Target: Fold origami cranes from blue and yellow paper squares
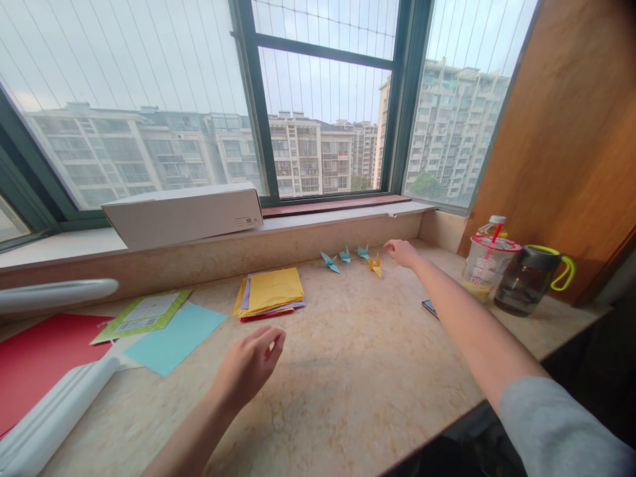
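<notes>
Right hand (pixel 400 252), grip unclear! | yellow crane (pixel 375 266) just left of it | likely arranging, wants light touch | left hand (pixel 247 363) loose, empty

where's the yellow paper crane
In the head view, the yellow crane is right of centre on the counter, just left of the right hand, near three blue cranes.

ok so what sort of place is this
Likely a home, perhaps an upper-floor flat: apartment blocks show through the wide window, and folded paper cranes sit on the stone-look counter below it.
</notes>
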Motion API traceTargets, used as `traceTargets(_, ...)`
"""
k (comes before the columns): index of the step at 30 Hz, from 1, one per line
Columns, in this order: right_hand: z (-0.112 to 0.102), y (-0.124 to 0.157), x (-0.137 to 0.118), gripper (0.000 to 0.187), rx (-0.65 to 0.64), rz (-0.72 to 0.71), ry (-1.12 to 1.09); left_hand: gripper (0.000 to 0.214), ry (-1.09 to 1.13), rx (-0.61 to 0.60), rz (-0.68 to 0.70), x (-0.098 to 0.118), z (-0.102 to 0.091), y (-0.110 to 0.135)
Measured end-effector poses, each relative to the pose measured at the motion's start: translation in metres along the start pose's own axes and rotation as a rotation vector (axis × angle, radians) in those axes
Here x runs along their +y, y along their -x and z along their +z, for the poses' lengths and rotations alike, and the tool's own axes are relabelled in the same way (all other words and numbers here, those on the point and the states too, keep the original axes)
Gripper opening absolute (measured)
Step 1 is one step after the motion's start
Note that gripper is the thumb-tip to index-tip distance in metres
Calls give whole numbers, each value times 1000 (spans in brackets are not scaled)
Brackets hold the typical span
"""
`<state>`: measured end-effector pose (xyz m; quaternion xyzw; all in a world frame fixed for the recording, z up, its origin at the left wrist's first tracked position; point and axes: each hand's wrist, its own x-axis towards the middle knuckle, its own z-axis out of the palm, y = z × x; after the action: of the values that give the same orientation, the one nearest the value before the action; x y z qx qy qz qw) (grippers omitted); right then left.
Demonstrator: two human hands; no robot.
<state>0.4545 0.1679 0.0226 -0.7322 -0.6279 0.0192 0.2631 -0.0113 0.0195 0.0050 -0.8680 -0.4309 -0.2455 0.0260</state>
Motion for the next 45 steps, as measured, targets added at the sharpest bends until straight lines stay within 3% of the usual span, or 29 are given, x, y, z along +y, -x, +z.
traceTargets(5, 0, 37, -51, 26, 38, -115, -47, 30, 15, 7, 7, 0, 0, 1)
traceTargets(12, 50, 149, -187, 23, -93, -464, -190, 33, 20, 39, -25, -1, -1, 2)
traceTargets(16, 69, 194, -227, 23, -133, -597, -291, 30, 19, 65, -76, -6, -4, 4)
traceTargets(19, 75, 198, -221, 25, -154, -599, -374, 27, -12, 70, -113, -14, -7, 4)
traceTargets(24, 74, 186, -182, 34, -217, -440, -519, 31, -76, 64, -208, -33, -14, 6)
traceTargets(27, 73, 181, -170, 34, -252, -411, -540, 33, -125, 73, -296, -44, -19, 7)
traceTargets(33, 79, 180, -177, 30, -316, -456, -577, 35, -206, 116, -426, -46, -22, 5)
traceTargets(36, 80, 180, -180, 29, -305, -485, -581, 30, -203, 149, -415, -41, -21, 4)
traceTargets(42, 75, 183, -185, 27, -259, -542, -567, 48, -220, 307, -394, -33, -21, 3)
traceTargets(45, 71, 188, -188, 27, -276, -586, -527, 43, -316, 289, -310, -29, -22, -6)
